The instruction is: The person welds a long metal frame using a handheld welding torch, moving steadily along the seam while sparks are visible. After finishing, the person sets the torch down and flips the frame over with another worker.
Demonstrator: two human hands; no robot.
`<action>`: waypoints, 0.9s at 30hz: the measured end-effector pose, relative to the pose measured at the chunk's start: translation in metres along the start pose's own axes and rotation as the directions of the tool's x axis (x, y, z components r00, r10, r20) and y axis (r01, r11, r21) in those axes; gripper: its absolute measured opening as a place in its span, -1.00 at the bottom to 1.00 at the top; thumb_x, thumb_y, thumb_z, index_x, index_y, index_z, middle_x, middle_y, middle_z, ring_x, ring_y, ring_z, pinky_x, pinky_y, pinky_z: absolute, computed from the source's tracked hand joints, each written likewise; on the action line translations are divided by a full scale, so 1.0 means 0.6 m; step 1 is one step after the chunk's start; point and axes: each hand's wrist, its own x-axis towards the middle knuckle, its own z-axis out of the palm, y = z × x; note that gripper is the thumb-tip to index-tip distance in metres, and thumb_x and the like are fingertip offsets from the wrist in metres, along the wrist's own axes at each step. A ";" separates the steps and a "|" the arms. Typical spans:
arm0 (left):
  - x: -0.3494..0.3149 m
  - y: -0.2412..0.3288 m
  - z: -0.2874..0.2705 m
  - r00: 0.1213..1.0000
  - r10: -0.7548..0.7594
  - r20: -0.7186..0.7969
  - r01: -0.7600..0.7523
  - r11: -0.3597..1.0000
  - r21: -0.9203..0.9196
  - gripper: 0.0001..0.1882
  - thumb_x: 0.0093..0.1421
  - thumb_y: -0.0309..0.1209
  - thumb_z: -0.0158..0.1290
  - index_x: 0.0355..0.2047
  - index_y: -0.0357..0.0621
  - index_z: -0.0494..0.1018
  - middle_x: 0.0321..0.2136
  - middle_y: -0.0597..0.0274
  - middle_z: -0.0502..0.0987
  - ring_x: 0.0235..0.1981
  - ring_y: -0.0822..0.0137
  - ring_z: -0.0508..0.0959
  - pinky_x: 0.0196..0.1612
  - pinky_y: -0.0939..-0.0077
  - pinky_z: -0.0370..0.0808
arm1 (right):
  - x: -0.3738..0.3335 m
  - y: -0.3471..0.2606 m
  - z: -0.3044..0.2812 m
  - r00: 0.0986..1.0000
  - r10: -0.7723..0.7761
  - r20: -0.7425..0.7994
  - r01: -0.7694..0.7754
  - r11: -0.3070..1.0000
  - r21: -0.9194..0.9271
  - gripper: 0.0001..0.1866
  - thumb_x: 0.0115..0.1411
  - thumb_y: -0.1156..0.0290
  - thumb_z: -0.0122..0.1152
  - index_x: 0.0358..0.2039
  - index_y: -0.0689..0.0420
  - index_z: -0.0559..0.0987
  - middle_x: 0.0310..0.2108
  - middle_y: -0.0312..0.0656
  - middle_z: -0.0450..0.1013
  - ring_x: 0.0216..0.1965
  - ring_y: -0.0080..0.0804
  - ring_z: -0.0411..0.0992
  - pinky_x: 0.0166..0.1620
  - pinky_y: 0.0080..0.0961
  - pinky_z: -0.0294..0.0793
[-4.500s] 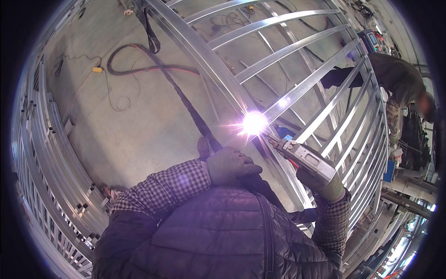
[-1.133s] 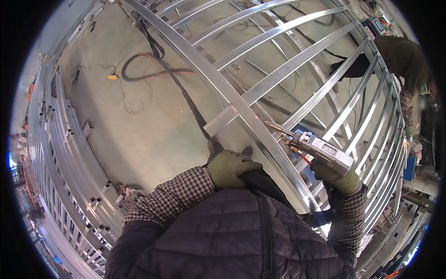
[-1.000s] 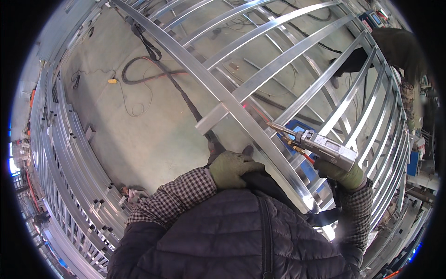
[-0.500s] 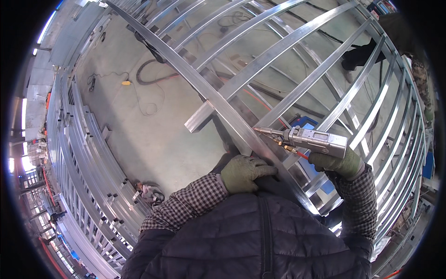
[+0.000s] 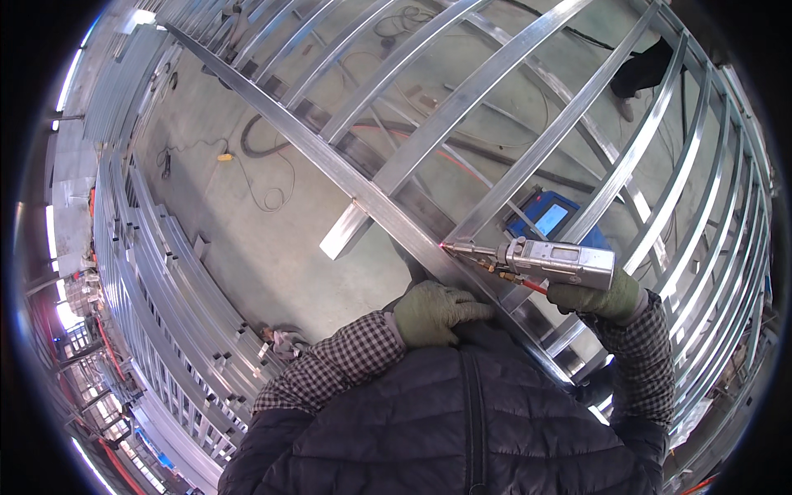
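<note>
My right hand, in a green glove, is closed round the rear of a silver welding gun. The gun's thin nozzle points left. Its tip meets the long metal rail beside a crossbar joint, with a small reddish glow there. My left hand, gloved too, lies by the near edge of that rail, fingers stretched to the right and nothing seen in them. Brass fittings and a red hose run below the gun's barrel.
Curved silver crossbars spread right from the rail. A short tube stub sticks out left. Below the bars sits a blue machine with a lit screen. Stacked frames stand left. Cables cross the floor; a person's dark leg shows far right.
The view has shifted slightly, and more of the blue machine shows. A reddish glow now appears at the gun's tip, which stays at the rail. Both hands keep nearly the same pose.
</note>
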 end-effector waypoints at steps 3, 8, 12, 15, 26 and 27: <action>0.005 0.003 -0.008 1.000 0.008 0.003 -0.008 1.000 -0.007 -0.09 -0.20 -0.31 0.45 0.28 0.18 0.48 0.09 0.19 0.62 0.08 0.09 0.63 0.10 0.14 0.61 | 0.003 0.008 -0.008 1.000 -0.013 0.008 0.014 0.999 -0.045 -0.46 0.23 0.44 0.47 0.20 0.28 0.58 -0.01 -0.17 0.64 -0.04 -0.45 0.55 0.02 -0.48 0.57; 0.007 0.003 -0.014 0.975 0.125 -0.186 -0.123 0.992 0.025 -0.31 -0.15 -0.30 0.42 0.10 0.11 0.62 -0.21 0.25 0.71 -0.23 0.15 0.73 -0.24 0.25 0.66 | 0.005 0.020 -0.016 0.999 -0.028 0.016 0.030 0.992 -0.121 -0.46 0.22 0.44 0.47 0.20 0.28 0.58 -0.03 -0.17 0.64 -0.07 -0.47 0.55 0.00 -0.48 0.58; 0.004 -0.006 -0.009 0.990 0.086 -0.111 -0.087 0.996 -0.004 -0.23 -0.18 -0.28 0.44 0.16 0.16 0.57 -0.10 0.22 0.69 -0.16 0.11 0.72 -0.13 0.18 0.67 | 0.008 0.022 -0.012 0.990 -0.140 0.019 0.141 0.975 -0.174 -0.46 0.23 0.42 0.47 0.20 0.28 0.58 -0.06 -0.19 0.64 -0.12 -0.48 0.55 -0.04 -0.48 0.59; 0.004 -0.013 -0.003 0.984 0.110 -0.141 -0.109 0.994 0.015 -0.17 -0.18 -0.23 0.43 0.22 0.28 0.52 -0.04 0.18 0.68 -0.19 0.06 0.73 -0.12 0.14 0.68 | 0.003 0.014 -0.012 0.996 -0.083 0.019 0.085 0.986 -0.146 -0.46 0.24 0.40 0.47 0.21 0.28 0.57 -0.07 -0.19 0.64 -0.13 -0.47 0.55 -0.05 -0.48 0.59; 0.011 -0.041 0.034 0.936 0.214 -0.280 -0.224 0.974 -0.006 -0.20 -0.21 -0.27 0.44 0.17 0.25 0.54 -0.14 0.12 0.67 -0.21 0.02 0.71 -0.11 0.06 0.67 | 0.007 0.027 -0.015 0.960 -0.269 0.072 0.278 0.932 -0.232 -0.43 0.26 0.37 0.47 0.23 0.31 0.54 0.05 -0.10 0.63 -0.01 -0.39 0.58 0.04 -0.44 0.60; 0.012 -0.041 0.037 0.933 0.218 -0.286 -0.229 0.974 -0.005 -0.20 -0.21 -0.28 0.44 0.17 0.25 0.54 -0.15 0.12 0.67 -0.20 0.02 0.71 -0.11 0.07 0.67 | 0.008 0.029 -0.015 0.966 -0.246 0.074 0.256 0.941 -0.222 -0.43 0.26 0.37 0.48 0.23 0.31 0.54 0.05 -0.09 0.63 -0.01 -0.38 0.58 0.04 -0.44 0.61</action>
